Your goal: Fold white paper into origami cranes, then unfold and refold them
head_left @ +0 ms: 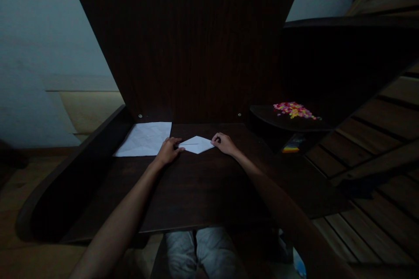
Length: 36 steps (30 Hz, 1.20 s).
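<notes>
A white sheet of paper folded into a long diamond (pixel 197 144) lies on the dark wooden desk (pixel 196 192), a crease line running along its left half. My left hand (pixel 169 150) grips the diamond's left tip, thumb and fingers closing around it. At the opposite tip, my right hand (pixel 223 144) pinches the paper between thumb and forefinger, the other fingers curled. Just left of my left hand rests a flat, slightly wrinkled white sheet (pixel 144 139), partly hidden behind that hand.
Small pink, red and yellow pieces (pixel 295 110) are heaped on a rounded shelf (pixel 265 117) at the right. Below it sit some yellow and blue items (pixel 292 144). A raised side panel (pixel 72 174) bounds the desk on the left; a tall dark back panel (pixel 190 43) stands behind.
</notes>
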Each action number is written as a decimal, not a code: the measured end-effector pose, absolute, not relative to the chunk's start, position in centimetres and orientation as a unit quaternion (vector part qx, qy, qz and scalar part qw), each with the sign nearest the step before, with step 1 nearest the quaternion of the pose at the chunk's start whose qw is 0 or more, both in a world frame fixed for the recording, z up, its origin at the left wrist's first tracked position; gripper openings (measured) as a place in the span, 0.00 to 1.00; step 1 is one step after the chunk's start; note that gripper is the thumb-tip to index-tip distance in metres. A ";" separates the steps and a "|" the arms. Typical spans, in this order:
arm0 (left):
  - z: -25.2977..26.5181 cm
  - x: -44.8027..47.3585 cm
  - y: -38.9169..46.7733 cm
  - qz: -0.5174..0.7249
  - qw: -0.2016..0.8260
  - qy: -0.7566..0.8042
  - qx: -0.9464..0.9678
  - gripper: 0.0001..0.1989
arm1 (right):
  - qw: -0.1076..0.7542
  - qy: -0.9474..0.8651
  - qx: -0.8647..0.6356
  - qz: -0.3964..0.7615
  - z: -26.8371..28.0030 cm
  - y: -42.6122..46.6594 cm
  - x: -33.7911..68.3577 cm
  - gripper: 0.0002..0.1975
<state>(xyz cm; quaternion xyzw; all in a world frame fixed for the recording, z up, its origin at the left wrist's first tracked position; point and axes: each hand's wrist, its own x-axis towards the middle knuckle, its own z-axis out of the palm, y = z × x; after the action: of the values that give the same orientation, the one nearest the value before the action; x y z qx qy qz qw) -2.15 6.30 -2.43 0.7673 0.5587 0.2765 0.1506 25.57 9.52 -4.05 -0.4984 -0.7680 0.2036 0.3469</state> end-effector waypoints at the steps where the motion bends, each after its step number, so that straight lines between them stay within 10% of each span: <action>1: -2.4 -2.2 6.3 0.276 0.149 0.559 0.768 0.21 | 0.347 -0.768 -0.496 0.206 -4.0 9.4 25.7 0.02; 15: -2.3 -2.0 5.9 0.348 0.230 0.541 0.731 0.21 | 0.461 -0.655 -0.445 0.400 -4.0 8.3 25.8 0.12; 36: -0.7 -1.3 5.0 0.395 0.455 0.476 0.641 0.21 | 0.627 -0.536 -0.423 0.376 -3.5 6.0 24.7 0.18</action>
<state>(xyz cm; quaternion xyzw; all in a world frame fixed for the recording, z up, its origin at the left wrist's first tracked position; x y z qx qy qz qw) -1.35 5.00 -0.72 0.6407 0.4761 0.3952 0.4546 24.69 6.00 -3.51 -0.4227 -0.5363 0.3756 0.6266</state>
